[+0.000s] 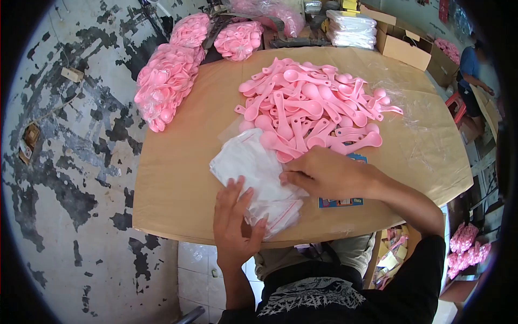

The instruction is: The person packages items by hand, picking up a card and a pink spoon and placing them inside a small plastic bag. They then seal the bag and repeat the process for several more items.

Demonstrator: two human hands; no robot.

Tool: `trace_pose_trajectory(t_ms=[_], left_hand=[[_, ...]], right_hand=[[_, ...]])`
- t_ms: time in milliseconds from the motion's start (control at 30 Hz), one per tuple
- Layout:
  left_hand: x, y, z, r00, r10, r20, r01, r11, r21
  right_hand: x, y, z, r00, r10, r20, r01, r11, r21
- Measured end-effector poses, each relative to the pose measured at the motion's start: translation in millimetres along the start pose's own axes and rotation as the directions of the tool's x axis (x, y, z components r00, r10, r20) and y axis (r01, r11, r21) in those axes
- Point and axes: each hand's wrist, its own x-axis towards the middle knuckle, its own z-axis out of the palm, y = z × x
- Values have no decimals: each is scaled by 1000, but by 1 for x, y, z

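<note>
A stack of clear, whitish plastic bags [251, 167] lies on the brown-covered table in front of me. My left hand [236, 227] rests on the stack's lower left part, fingers spread, thumb toward the red-lined edge. On the stack's right side my right hand [329, 175] is closed in a pinch on the edge of a plastic bag. Just beyond both hands lies a heap of pink measuring spoons [310, 105], some touching the bags. Partly beneath my right hand is a blue printed card [342, 203], mostly covered.
Filled bags of pink spoons [167, 81] stand along the table's back left edge. Behind the table are packs of clear bags [350, 29] and an open cardboard box [404, 46]. A box of printed cards [393, 251] sits below at right. Another person [472, 75] is at far right.
</note>
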Motion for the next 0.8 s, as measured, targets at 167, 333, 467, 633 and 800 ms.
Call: trace_pose_trajectory(t_ms=[167,333,467,633,800], left_hand=[[-1,-7,-6,960,62,272,-92,991,99],[-3,-13,-7,956,59,288,-84,994,74],[3,2,-13,968,53,245,-82,991,108],[8,69,3,941,-176,289,325,709,-626],[15,85,50,905,-355,236,390,466,-794]], right_hand=[[-3,5,7,997,-36,-67,32,998,-59],[-14,20,-12,961,-119,-248,134,990,46],[-39,-5,-45,953,-93,-290,139,980,142],[-58,-10,-38,957,-268,-106,288,901,323],[-79,1,-56,965,-224,136,202,966,160]])
